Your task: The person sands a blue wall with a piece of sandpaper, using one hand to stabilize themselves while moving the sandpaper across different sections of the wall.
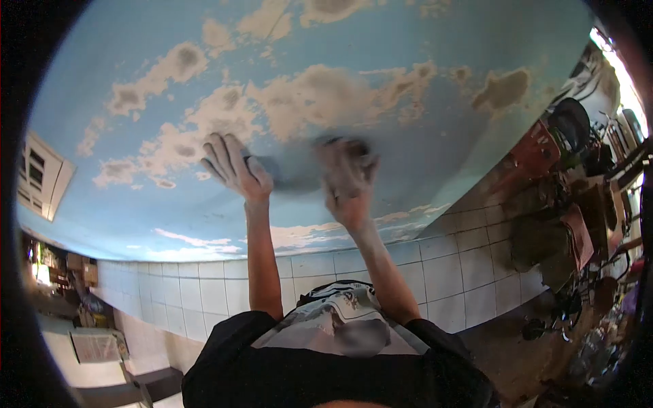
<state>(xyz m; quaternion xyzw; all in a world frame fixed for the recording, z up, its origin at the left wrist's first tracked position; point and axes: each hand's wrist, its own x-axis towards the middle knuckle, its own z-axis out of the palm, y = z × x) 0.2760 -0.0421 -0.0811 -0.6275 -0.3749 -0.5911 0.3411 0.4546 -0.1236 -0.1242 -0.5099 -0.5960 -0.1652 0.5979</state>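
A large light-blue painted surface (224,211) fills the upper view, marked with whitish bare patches (306,102) and greyish spots of filler (503,90). My left hand (237,166) lies flat on it, fingers stretched out, at the lower edge of a whitish patch. To its right, my right hand (347,175) is smeared by motion and looks bent around a small dark pad (357,145) pressed to the surface. The pad's exact kind is too blurred to make out. Pale dust coats both hands.
White tiles (211,289) run below the blue surface. A white framed vent or window (42,173) is at the left. On the right stand a reddish-brown box-like object (534,153), a pink cloth (578,234) and much clutter. A bench-like piece (146,384) shows at lower left.
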